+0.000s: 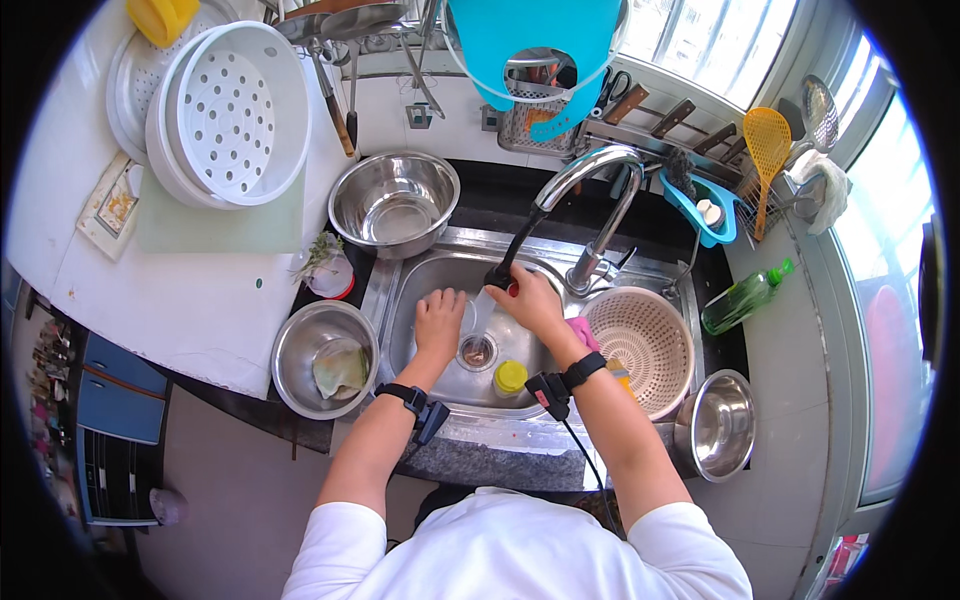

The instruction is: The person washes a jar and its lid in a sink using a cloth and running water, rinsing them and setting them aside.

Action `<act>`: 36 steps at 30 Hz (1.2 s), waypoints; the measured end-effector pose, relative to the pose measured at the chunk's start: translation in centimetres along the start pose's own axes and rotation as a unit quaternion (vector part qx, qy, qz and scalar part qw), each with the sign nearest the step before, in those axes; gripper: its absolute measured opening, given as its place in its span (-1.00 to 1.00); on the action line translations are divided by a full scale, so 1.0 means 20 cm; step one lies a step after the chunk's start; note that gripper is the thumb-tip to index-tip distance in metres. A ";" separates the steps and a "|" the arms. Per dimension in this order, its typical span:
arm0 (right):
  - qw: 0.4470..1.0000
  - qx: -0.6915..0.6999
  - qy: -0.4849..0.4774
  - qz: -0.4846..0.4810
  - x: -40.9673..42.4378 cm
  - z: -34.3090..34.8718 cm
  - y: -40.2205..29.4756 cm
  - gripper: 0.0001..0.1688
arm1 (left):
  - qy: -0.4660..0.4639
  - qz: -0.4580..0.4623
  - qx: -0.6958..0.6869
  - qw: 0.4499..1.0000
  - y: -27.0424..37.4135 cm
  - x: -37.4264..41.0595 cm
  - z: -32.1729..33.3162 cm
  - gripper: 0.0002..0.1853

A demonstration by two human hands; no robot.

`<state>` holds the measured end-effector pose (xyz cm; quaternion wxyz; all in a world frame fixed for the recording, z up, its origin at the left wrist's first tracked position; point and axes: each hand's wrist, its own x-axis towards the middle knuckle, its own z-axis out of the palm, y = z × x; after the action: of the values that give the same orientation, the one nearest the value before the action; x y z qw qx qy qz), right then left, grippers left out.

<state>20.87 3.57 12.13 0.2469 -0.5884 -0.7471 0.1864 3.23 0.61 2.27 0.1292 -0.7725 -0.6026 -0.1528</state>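
My right hand [531, 300] is closed around the black spray head [501, 274] of the arched chrome faucet [592, 161]. Water runs from it toward the drain [477, 351] of the stainless steel sink [442, 382]. Over the left part of the basin is my left hand [439, 321], beside a clear, round-rimmed thing that looks like a glass or plastic container; whether the fingers grip it is hard to tell. A small jar with a yellow lid [511, 376] stands in the basin, right of the drain.
Left of the sink are a large steel bowl [394, 202], a steel bowl [324, 360] holding a cloth-like item, and a red-rimmed jar [331, 277]. A beige plastic colander [641, 352], a smaller steel bowl [716, 425] and a green bottle [742, 300] are at right. White steamer baskets [232, 112] sit upper left.
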 end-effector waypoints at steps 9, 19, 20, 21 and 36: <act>1.000 -0.004 -0.002 0.000 -0.01 0.00 0.01 -0.41 | 0.007 -0.036 0.055 0.998 -0.06 0.02 -0.09 -0.53; 1.000 -0.007 -0.002 -0.009 0.00 0.02 0.04 -0.38 | -0.133 -0.236 -0.469 0.840 0.04 -0.01 0.25 -0.21; 1.000 -0.009 -0.003 -0.011 0.00 0.02 0.03 -0.38 | -0.118 -0.238 -0.492 0.829 0.04 -0.02 0.30 -0.20; 1.000 -0.009 -0.004 -0.013 0.00 0.03 0.04 -0.38 | -0.104 -0.241 -0.512 0.818 0.05 -0.02 0.32 -0.19; 1.000 -0.002 -0.017 0.004 0.00 0.00 0.01 -0.37 | -0.117 -0.252 -0.495 0.823 0.10 0.03 0.22 -0.15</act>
<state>21.06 3.53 11.99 0.2320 -0.5887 -0.7492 0.1958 5.74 2.30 -1.58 -0.3856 -0.5661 -0.6299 -0.3661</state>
